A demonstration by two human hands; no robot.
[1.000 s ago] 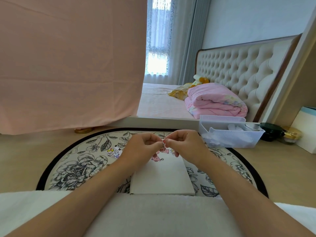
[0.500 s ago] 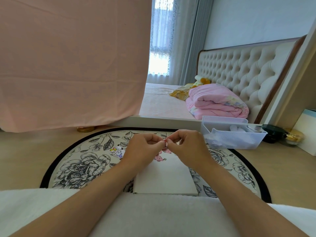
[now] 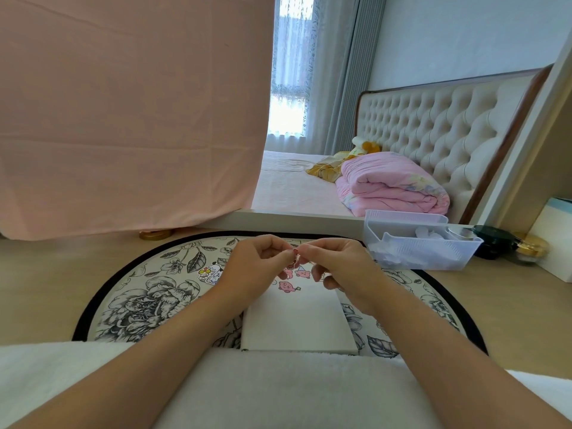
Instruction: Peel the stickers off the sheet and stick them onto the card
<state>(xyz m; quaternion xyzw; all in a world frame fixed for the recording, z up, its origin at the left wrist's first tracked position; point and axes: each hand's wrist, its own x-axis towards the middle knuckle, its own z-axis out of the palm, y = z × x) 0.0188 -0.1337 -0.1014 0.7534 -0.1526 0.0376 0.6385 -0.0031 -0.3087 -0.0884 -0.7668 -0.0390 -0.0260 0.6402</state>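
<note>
A white card (image 3: 297, 320) lies on the round floral mat, its near edge against the white cloth on my lap. Pink cartoon stickers (image 3: 288, 287) sit on the card's far end. My left hand (image 3: 257, 267) and my right hand (image 3: 337, 264) meet above that far end, fingertips pinched together on one small sticker piece (image 3: 296, 254) with red and pink on it. I cannot tell whether it is a sticker or its backing. Another colourful sticker piece (image 3: 210, 273) lies on the mat left of my left hand.
A round black-rimmed floral mat (image 3: 139, 298) lies on the wooden floor. A clear plastic basket (image 3: 418, 246) stands at the right, with dark and gold jars (image 3: 495, 243) and a white box beyond it. A bed with a pink quilt is behind; a pink cloth hangs at left.
My hands stay pinched together over the card's far end, shifting only slightly. The small piece between the fingertips shows a little more. The head camera has drifted a bit.
</note>
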